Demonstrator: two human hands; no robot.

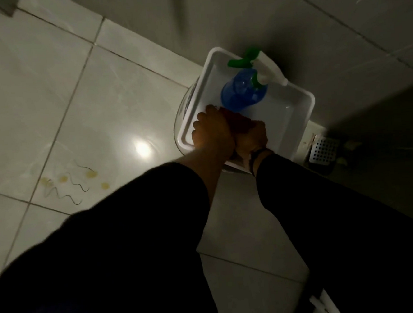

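Red cloth (pixel 237 120) is being held bunched between both hands, just above the near end of a white plastic tub (pixel 305 101). Pale glossy floor tiles (pixel 72 92) are filling most of the dim room and catching a round glare of light near the tub. Two dark sleeves are reaching forward from below, the left sleeve (pixel 131 224) looking the bulkier. The tub is sitting on the tiles against the darker wall side. A blue spray bottle (pixel 242 91) with a green and white trigger head is lying inside it at the far end, just beyond the cloth. The left hand (pixel 211 133) is curling its fingers over the cloth from the left, knuckles up. The right hand (pixel 252 138) is gripping the cloth from the right and pressing close against the left. A perforated metal drain cover (pixel 325 150) is lying right of the tub. A dark band (pixel 255 156) is circling the right wrist. Yellowish spots (pixel 90 174) and a few curly hairs (pixel 72 189) are lying on the tiles to the left.
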